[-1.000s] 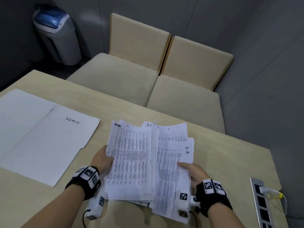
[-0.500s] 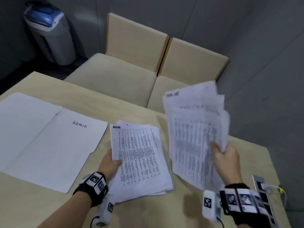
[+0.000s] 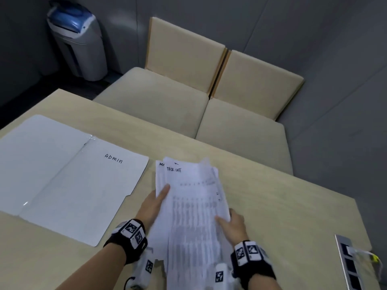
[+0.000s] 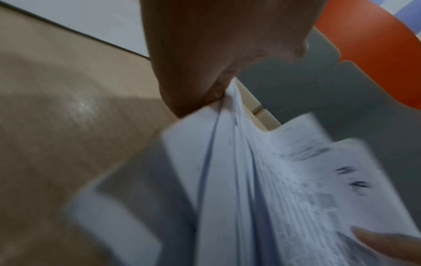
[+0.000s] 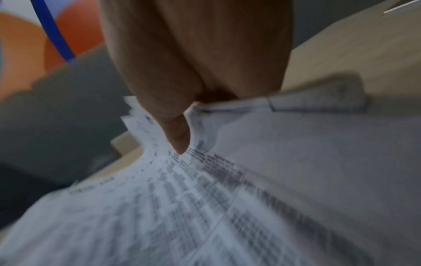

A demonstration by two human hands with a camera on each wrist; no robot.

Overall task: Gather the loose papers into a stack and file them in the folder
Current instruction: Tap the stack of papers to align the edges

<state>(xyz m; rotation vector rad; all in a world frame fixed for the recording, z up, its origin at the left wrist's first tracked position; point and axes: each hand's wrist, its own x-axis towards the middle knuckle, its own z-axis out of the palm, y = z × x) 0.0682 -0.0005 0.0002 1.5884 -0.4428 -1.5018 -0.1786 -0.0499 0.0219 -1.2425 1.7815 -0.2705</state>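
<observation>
Papers (image 3: 192,206) are now merging back into one rough stack at 6 o'clock on the table (image 3: 282,216); half a second ago the right hand (image 3: 232,225) was lifting its bunch apart. Both hands are grasping it, left hand (image 3: 154,206) thumb on top. Edges are still fanning, need squaring. The open folder (image 3: 83,185) is lying just beside at 9 o'clock, awaiting filing.

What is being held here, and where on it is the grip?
The papers: left hand grips their left edge, right hand their right edge.
</observation>
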